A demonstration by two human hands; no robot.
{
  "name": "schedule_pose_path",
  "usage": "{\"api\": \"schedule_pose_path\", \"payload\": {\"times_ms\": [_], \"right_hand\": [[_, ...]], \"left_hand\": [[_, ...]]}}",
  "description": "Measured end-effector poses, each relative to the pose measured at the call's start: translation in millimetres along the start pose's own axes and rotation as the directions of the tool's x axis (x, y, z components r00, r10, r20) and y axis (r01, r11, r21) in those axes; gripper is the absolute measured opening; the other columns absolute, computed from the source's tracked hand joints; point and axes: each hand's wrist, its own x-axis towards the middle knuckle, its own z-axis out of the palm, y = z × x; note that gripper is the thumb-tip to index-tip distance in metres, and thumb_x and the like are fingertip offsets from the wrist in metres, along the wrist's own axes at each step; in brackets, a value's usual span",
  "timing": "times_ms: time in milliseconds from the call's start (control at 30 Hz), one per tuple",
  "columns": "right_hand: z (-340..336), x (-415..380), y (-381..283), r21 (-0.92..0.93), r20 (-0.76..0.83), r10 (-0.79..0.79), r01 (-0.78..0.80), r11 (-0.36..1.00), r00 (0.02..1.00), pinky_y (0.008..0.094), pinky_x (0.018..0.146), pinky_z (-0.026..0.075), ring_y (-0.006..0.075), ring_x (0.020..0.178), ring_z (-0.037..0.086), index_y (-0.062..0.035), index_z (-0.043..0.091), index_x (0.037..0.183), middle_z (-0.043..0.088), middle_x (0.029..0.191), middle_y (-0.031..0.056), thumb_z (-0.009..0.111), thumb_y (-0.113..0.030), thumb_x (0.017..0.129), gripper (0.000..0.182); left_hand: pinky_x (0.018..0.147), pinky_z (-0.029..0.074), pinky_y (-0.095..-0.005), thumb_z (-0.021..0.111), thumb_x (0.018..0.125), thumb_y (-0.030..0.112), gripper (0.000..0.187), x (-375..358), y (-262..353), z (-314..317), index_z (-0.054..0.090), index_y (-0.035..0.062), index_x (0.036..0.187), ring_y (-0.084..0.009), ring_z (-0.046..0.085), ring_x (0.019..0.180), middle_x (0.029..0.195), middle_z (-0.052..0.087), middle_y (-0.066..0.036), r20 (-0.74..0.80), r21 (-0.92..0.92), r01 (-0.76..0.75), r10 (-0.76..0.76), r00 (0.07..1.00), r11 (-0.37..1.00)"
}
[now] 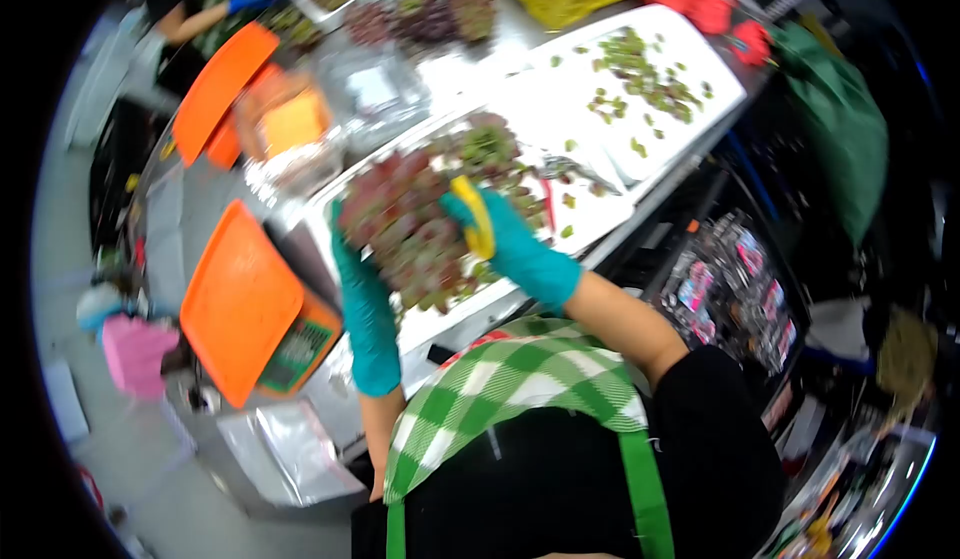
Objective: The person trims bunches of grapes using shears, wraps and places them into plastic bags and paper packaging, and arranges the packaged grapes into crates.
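My left hand (pixel 363 309), in a teal glove, is closed around the left side of a head of red leaf lettuce (pixel 400 214), held above a white tray (pixel 420 334). My right hand (pixel 515 249), also gloved, is at the lettuce's right side with its fingers wrapped round a yellow-handled tool (pixel 473 219). The tool's working end is hidden, so its kind does not show. A greener lettuce (pixel 488 149) lies just beyond. Loose leaves and a tool with a red handle (pixel 549 204) rest on the tray to the right.
A second white tray (pixel 560 84) holds scattered small leaves. Left of me stands an orange-topped scale (pixel 240 294) near clear plastic bags (pixel 290 454). A yellow crate (pixel 545 4) and more lettuces (pixel 425 14) are at the back. Another person's blue-gloved hand (pixel 250 2) shows far left.
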Motion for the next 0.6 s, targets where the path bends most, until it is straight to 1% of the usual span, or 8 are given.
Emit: {"api": "schedule_pose_path", "payload": {"times_ms": [67, 100, 200, 300, 367, 433, 467, 600], "right_hand": [[-2, -4, -6, 0.041, 0.005, 0.067, -0.067, 0.997, 0.998, 0.0200, 0.068, 0.046, 0.0084, 0.083, 0.056, -0.0040, 0.049, 0.112, 0.057, 0.097, 0.0033, 0.051, -0.020, 0.084, 0.032], [-2, 0, 1, 0.244, 0.107, 0.027, -0.052, 0.968, 0.994, 0.0219, 0.066, 0.048, 0.0097, 0.082, 0.057, -0.0048, 0.050, 0.111, 0.058, 0.095, 0.0035, 0.050, -0.020, 0.085, 0.031], [12, -9, -7, 0.315, 0.193, 0.056, -0.116, 0.942, 0.980, 0.0241, 0.070, 0.049, 0.0117, 0.085, 0.057, -0.0042, 0.048, 0.113, 0.057, 0.100, 0.0043, 0.051, -0.021, 0.084, 0.034], [15, -2, 4, 0.139, 0.137, 0.153, -0.172, 0.975, 0.979, 0.0243, 0.073, 0.049, 0.0115, 0.088, 0.056, -0.0038, 0.046, 0.115, 0.056, 0.102, 0.0054, 0.053, -0.018, 0.083, 0.036], [24, -3, 6, 0.015, 0.109, 0.066, -0.068, 0.998, 0.992, 0.0217, 0.073, 0.045, 0.0095, 0.086, 0.054, -0.0030, 0.048, 0.114, 0.056, 0.099, 0.0049, 0.059, -0.017, 0.080, 0.039], [33, 0, -1, -0.140, 0.109, 0.046, -0.030, 0.990, 0.993, 0.0208, 0.073, 0.043, 0.0092, 0.085, 0.053, -0.0027, 0.049, 0.113, 0.056, 0.098, 0.0046, 0.061, -0.018, 0.078, 0.039], [39, -2, -14, -0.245, 0.046, 0.161, -0.145, 0.959, 0.986, 0.0210, 0.070, 0.042, 0.0088, 0.082, 0.052, -0.0023, 0.051, 0.112, 0.057, 0.096, 0.0039, 0.064, -0.017, 0.076, 0.041], [47, 5, -18, -0.419, 0.120, -0.042, 0.089, 0.904, 0.992, 0.0222, 0.068, 0.044, 0.0063, 0.077, 0.050, -0.0030, 0.048, 0.115, 0.057, 0.089, 0.0040, 0.065, -0.009, 0.074, 0.046]], "left_hand": [[0.098, 0.026, -0.0338, 0.038, 0.082, 0.054, 0.065, -3, 6, -3, 0.026, 0.0132, 0.131, -0.0209, 0.031, 0.119, 0.131, 0.032, -0.008, -0.029, 0.044, -0.018, 0.020, 0.999, 0.999], [0.098, 0.028, -0.0346, 0.037, 0.082, 0.055, 0.065, -3, 2, -7, 0.026, 0.0122, 0.131, -0.0219, 0.033, 0.118, 0.130, 0.033, -0.008, -0.009, -0.061, -0.014, 0.013, 1.000, 0.998], [0.095, 0.033, -0.0377, 0.037, 0.082, 0.055, 0.066, 0, -23, -25, 0.024, 0.0122, 0.131, -0.0227, 0.040, 0.114, 0.129, 0.034, -0.009, 0.037, -0.340, 0.125, -0.119, 0.992, 0.932], [0.096, 0.033, -0.0404, 0.036, 0.077, 0.063, 0.075, -4, -29, -24, 0.026, 0.0103, 0.130, -0.0261, 0.038, 0.115, 0.129, 0.034, -0.011, 0.188, -0.555, 0.224, -0.141, 0.972, 0.801], [0.095, 0.034, -0.0416, 0.036, 0.077, 0.062, 0.075, -4, -35, -31, 0.025, 0.0107, 0.130, -0.0273, 0.038, 0.115, 0.130, 0.033, -0.011, 0.235, -0.650, 0.226, -0.091, 0.968, 0.725], [0.095, 0.034, -0.0434, 0.035, 0.079, 0.061, 0.072, -8, -37, -30, 0.025, 0.0112, 0.130, -0.0291, 0.037, 0.116, 0.130, 0.032, -0.013, 0.157, -0.670, 0.170, -0.086, 0.984, 0.722], [0.095, 0.034, -0.0435, 0.034, 0.079, 0.060, 0.071, -10, -40, -31, 0.025, 0.0113, 0.130, -0.0293, 0.037, 0.116, 0.130, 0.031, -0.013, 0.112, -0.667, 0.145, -0.094, 0.989, 0.731], [0.096, 0.033, -0.0431, 0.031, 0.083, 0.055, 0.064, -2, -45, -37, 0.024, 0.0116, 0.131, -0.0291, 0.036, 0.116, 0.130, 0.031, -0.014, 0.130, -0.672, 0.064, 0.033, 0.991, 0.738]]}}
